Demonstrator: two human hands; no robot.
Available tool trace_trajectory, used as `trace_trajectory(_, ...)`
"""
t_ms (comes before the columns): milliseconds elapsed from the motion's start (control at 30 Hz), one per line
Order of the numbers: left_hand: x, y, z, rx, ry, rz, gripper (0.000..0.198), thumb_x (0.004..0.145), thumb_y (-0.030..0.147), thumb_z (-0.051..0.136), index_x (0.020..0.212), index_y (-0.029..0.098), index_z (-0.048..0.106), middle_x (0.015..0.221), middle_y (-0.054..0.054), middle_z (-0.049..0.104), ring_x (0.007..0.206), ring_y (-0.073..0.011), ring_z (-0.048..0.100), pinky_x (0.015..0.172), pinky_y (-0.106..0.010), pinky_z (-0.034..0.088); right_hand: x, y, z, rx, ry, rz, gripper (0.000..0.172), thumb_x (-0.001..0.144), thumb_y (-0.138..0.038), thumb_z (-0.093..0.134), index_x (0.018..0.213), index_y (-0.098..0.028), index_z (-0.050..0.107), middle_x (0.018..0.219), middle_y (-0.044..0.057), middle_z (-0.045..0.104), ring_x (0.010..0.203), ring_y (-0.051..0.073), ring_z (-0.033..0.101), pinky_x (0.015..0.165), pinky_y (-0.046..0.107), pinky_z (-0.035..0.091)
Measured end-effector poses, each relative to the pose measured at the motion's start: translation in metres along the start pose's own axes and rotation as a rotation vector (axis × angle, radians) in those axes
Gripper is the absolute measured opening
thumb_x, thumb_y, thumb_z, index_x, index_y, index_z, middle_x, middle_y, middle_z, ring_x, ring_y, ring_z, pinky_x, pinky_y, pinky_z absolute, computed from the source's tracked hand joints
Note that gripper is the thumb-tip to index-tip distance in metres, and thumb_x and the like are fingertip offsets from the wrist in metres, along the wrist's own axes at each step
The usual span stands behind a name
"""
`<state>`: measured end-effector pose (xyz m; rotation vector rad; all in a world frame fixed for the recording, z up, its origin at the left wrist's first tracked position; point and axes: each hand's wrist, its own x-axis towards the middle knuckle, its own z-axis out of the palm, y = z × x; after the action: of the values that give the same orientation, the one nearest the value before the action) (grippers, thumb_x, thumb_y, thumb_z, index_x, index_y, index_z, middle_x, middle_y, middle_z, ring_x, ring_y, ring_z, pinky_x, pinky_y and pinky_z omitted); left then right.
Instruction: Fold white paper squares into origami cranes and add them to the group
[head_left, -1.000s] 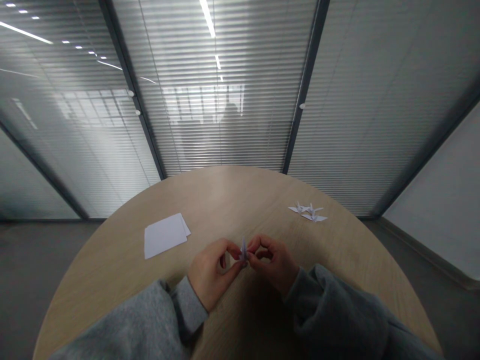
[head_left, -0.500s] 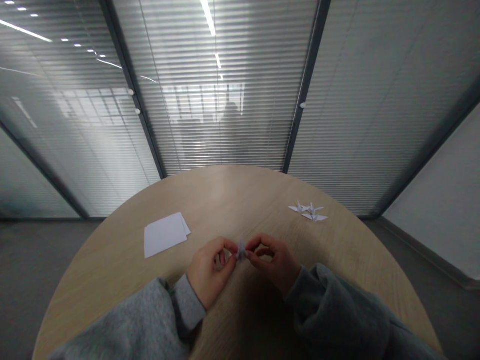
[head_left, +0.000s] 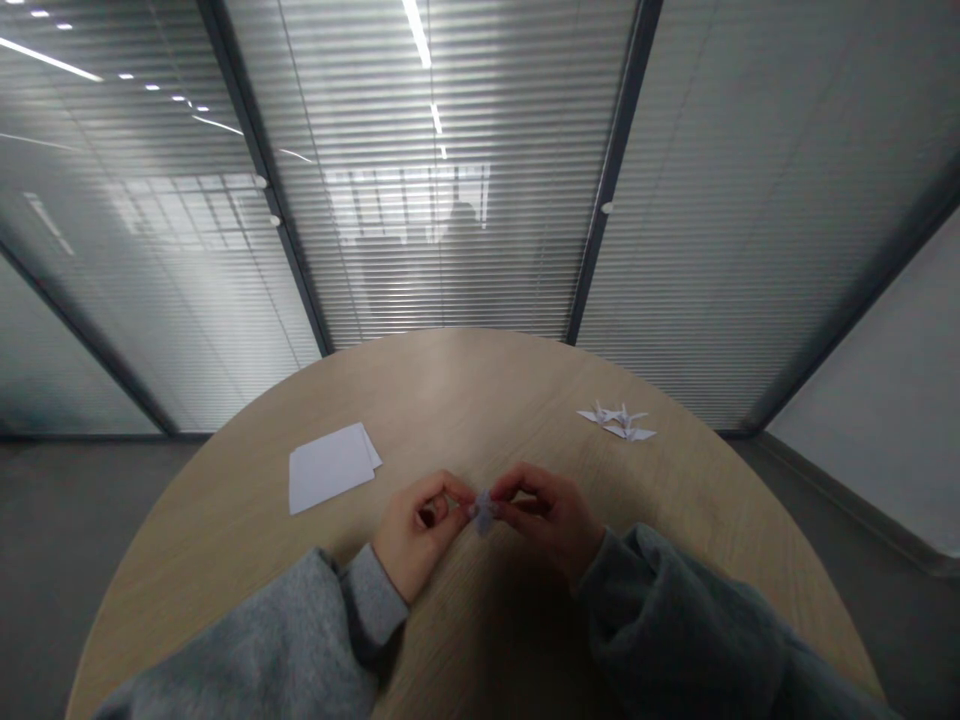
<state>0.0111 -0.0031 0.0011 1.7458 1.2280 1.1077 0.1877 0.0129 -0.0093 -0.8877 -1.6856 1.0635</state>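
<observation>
A small folded piece of white paper point(head_left: 484, 513) is pinched between my two hands, over the near middle of the table. My left hand point(head_left: 421, 535) grips its left side between thumb and forefinger. From the right, my right hand point(head_left: 551, 520) holds the other side in the same kind of pinch. The paper is small and blurred, so its exact folds cannot be made out. Farther off to the right, folded paper cranes point(head_left: 619, 421) lie close together on the table.
A stack of white paper sheets point(head_left: 330, 470) lies to the left, one sheet's corner sticking out. The round wooden table point(head_left: 465, 385) has its curved far edge near glass panels with blinds point(head_left: 450, 290).
The folded paper has turned or changed shape between my fingers: its point stood upward before, and now more of it shows below the fingertips. Both hands stay nearly in place.
</observation>
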Motion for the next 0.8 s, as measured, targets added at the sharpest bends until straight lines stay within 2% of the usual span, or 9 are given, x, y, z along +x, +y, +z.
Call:
trace_trajectory(333, 0.0000, 0.0003, -0.0024, -0.031, -0.010, 0.044, 0.021, 0.072, 0.033, 0.058, 0.072, 0.014, 0.066, 0.045, 0.008, 0.031, 0.044, -0.0093, 0.029, 0.045, -0.023, 0.022, -0.0019, -0.0037, -0.0010, -0.020, -0.038, -0.101, 0.011, 0.077, -0.030, 0.063, 0.074, -0.019, 0.064, 0.069, 0.001, 0.065, 0.067, 0.014, 0.064, 0.064, 0.025, 0.056)
trace_trajectory(567, -0.0027, 0.0014, -0.0025, 0.041, 0.026, 0.075, 0.018, 0.074, 0.030, 0.058, 0.072, 0.016, 0.068, 0.046, 0.008, 0.028, 0.044, -0.0093, 0.028, 0.047, -0.023, 0.022, -0.0035, -0.0077, -0.0005, -0.036, -0.010, -0.077, 0.007, 0.074, -0.025, 0.064, 0.072, -0.019, 0.062, 0.068, 0.001, 0.065, 0.067, 0.014, 0.064, 0.066, 0.028, 0.057)
trace_trajectory(667, -0.0030, 0.0013, -0.0031, 0.071, 0.032, 0.113, 0.016, 0.076, 0.027, 0.058, 0.072, 0.017, 0.068, 0.047, 0.008, 0.031, 0.045, -0.0094, 0.029, 0.048, -0.023, 0.024, -0.0028, -0.0073, -0.0004, -0.034, 0.042, -0.031, 0.013, 0.071, -0.030, 0.067, 0.073, -0.019, 0.060, 0.069, 0.000, 0.063, 0.065, 0.013, 0.062, 0.061, 0.025, 0.056)
trace_trajectory(800, -0.0034, 0.0023, -0.0040, 0.108, 0.036, 0.172, 0.015, 0.078, 0.024, 0.056, 0.073, 0.017, 0.068, 0.051, 0.005, 0.040, 0.046, -0.0096, 0.032, 0.048, -0.023, 0.026, -0.0013, -0.0042, -0.0006, -0.008, 0.005, 0.026, 0.022, 0.070, -0.039, 0.068, 0.072, -0.018, 0.060, 0.070, 0.002, 0.063, 0.067, 0.015, 0.062, 0.062, 0.028, 0.055)
